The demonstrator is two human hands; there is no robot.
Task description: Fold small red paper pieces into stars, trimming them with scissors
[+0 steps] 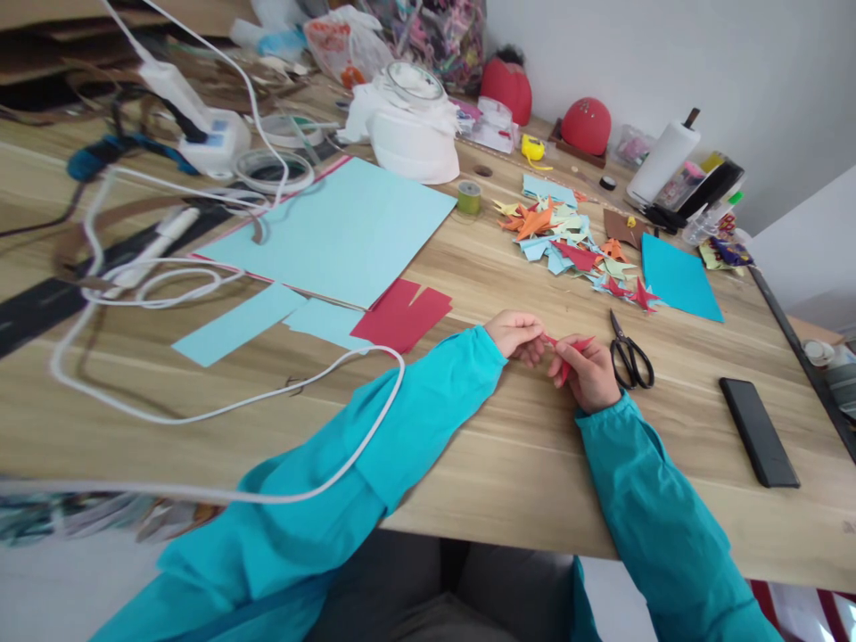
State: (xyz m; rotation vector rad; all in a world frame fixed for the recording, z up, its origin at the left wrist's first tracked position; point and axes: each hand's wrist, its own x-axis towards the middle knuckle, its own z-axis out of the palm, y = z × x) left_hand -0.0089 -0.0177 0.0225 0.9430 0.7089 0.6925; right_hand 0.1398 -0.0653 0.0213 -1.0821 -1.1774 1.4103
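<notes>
Between my two hands is a small red folded paper crane [567, 354], with pointed ends sticking out past my fingers. My left hand [514, 336] pinches one of its tips. Around its middle my right hand [588, 370] has its fingers closed. Just right of that hand lie black-handled scissors [629, 352], blades pointing away from me. A heap of folded paper cranes [558, 227] in orange, blue, yellow and red spreads beyond my hands. Left of them, cut red paper pieces [403, 314] lie beside pale blue paper strips [234, 325].
A large pale blue sheet [341, 227] covers the table's middle left. A white cable [201, 415] loops over my left sleeve. The black phone [758, 432] lies at right, with a blue paper stack [680, 276] behind it. Farther back are a thread spool [469, 197] and a yellow tape measure [533, 148].
</notes>
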